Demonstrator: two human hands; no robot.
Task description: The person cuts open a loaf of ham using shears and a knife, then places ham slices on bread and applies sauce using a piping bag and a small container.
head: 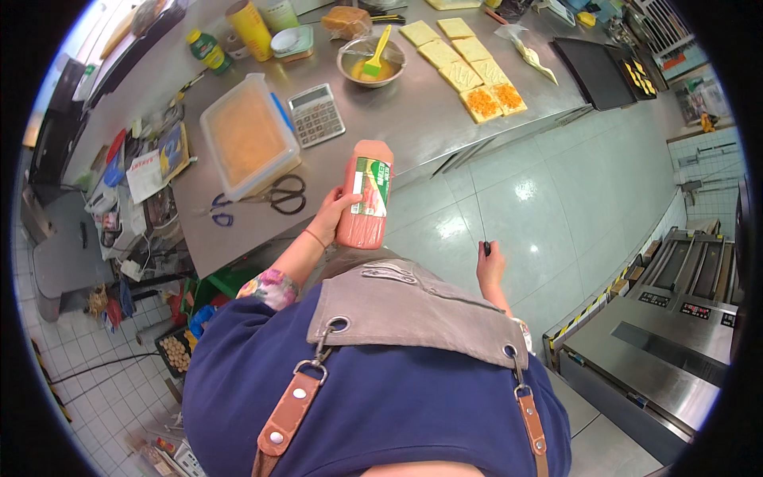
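My left hand (331,217) grips a plastic-wrapped block of pink processed meat (365,229) with a green printed label. It is held in front of the apron, off the table's near edge. Over the tiled floor, my right hand (491,265) is closed around a black-handled tool (487,248); its far end cannot be made out clearly. Bread slices (439,53) lie in two rows on the steel table (411,128). The nearest pair carries orange shreds (481,103), and slices behind bear pale zigzag lines of sauce.
Left on the table are a lidded plastic box (247,137), a calculator (316,114) and scissors (288,195). Farther back stands a metal bowl (390,68) with a yellow-green brush (375,59). A piping bag (529,56) and black baking tray (587,71) sit right. Steel equipment (644,352) stands at lower right.
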